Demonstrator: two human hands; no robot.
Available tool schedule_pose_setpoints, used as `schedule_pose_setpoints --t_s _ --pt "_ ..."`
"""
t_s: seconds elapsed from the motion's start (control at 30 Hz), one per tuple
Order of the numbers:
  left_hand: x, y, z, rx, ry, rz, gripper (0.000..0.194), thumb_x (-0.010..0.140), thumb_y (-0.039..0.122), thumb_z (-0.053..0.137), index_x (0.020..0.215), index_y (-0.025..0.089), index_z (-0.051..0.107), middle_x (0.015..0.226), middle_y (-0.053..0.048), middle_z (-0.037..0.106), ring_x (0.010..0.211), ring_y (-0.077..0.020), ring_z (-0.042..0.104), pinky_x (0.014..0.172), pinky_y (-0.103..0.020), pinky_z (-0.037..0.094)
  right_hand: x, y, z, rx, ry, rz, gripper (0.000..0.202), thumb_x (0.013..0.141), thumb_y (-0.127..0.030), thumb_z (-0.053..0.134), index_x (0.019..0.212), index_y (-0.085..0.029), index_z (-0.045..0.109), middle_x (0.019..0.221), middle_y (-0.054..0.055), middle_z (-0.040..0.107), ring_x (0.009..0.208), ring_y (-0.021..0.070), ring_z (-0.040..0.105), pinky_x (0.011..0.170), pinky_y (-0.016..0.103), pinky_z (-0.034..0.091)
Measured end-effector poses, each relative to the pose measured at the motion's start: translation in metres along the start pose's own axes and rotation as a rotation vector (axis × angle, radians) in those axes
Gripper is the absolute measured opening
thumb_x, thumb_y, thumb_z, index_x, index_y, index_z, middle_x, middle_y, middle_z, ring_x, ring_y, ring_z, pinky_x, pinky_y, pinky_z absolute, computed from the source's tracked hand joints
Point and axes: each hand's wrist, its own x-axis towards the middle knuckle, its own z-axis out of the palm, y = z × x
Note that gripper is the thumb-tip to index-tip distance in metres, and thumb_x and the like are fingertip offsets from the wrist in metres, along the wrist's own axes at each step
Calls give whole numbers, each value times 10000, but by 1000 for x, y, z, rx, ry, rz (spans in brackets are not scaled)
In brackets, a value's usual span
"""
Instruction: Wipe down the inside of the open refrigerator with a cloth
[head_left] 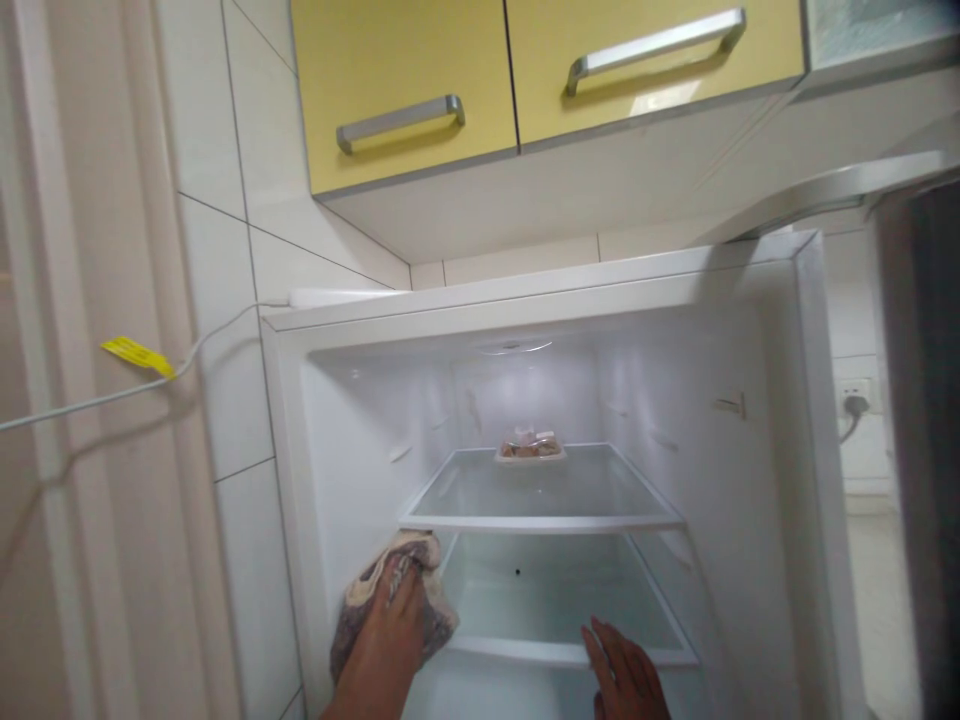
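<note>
My left hand point(390, 635) grips a crumpled, patterned cleaning cloth point(439, 615) by the left inner wall of an open refrigerator point(345, 430). The cloth lies close to the left front corner of the upper glass shelf point(540, 490). Over on the right, my right hand point(626, 675) holds nothing, its fingers stretched out and slightly apart. It hovers at the front edge of the lower glass shelf point(525, 652); whether it touches the shelf I cannot tell. A small clear-wrapped tray of food point(529, 447) sits towards the back of the upper shelf.
Yellow cabinets point(405, 60) with metal handles hang above the refrigerator. Its open door point(922, 420) stands at the right. A white cable point(82, 405) with a yellow tag point(139, 355) crosses at the left. Behind the door, a plug sits in a wall socket point(853, 395).
</note>
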Motion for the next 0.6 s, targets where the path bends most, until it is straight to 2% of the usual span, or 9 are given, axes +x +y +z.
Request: schedule_pose_setpoints --t_s 0.07,0.17,0.27,0.3,0.37,0.43,0.53,0.6 --pt "-14 -6 -7 100 35 27 478 691 200 492 1078 270 764 1254 -87 729 1361 -308 530 1227 -604 261 2 0 -3 -15 -2 2 620 655 -35 536 1234 -229 643 1205 19 748 1125 186 615 994 326 401" --pt "-33 -11 -12 124 134 44 437 722 264 525 1086 241 766 1231 -107 736 1425 -309 448 1266 -586 181 3 -1 -4 -32 1 17 620 653 -34 543 1232 -233 641 1205 16 748 1128 188 607 1001 333 389" --pt "-39 -11 -12 108 168 61 451 726 272 539 1120 232 754 1256 -115 722 1511 -305 299 1269 -603 152 2 -2 -3 -32 -8 18 630 657 -29 540 1240 -247 635 1211 1 746 1130 183 601 1001 332 382" --pt "-37 -11 -11 105 176 53 445 729 267 531 1112 244 757 1257 -111 723 1511 -305 298 1265 -607 156 2 -3 -3 -27 -13 19 635 659 -27 539 1247 -250 631 1215 -3 744 1133 182 599 1005 331 378" --pt "-25 -10 -10 107 172 26 424 744 250 509 1077 267 770 1246 -108 729 1462 -315 386 1258 -610 169 1 -3 -4 -15 -22 22 640 664 -27 538 1258 -248 625 1228 0 737 1145 184 592 1014 333 372" --pt "-5 -6 -9 112 119 7 422 763 222 489 1074 271 769 1261 -112 723 1385 -323 486 1250 -619 180 1 -3 -5 -5 -29 33 636 672 -28 534 1263 -244 621 1242 10 730 1164 189 583 1023 339 367" --pt "30 0 -8 113 -41 -38 483 780 140 462 1172 248 722 1342 -131 674 1358 -312 516 1216 -638 247 1 -3 -8 -5 -40 26 648 670 -15 520 1273 -233 617 1252 23 724 1179 193 576 1033 346 360" --pt "53 5 -3 84 -99 -100 524 766 59 435 1196 193 703 1319 -159 681 1340 -300 532 1183 -609 323 1 -3 -10 -11 -52 15 669 662 -8 516 1285 -233 611 1266 21 719 1188 191 575 1037 346 358"
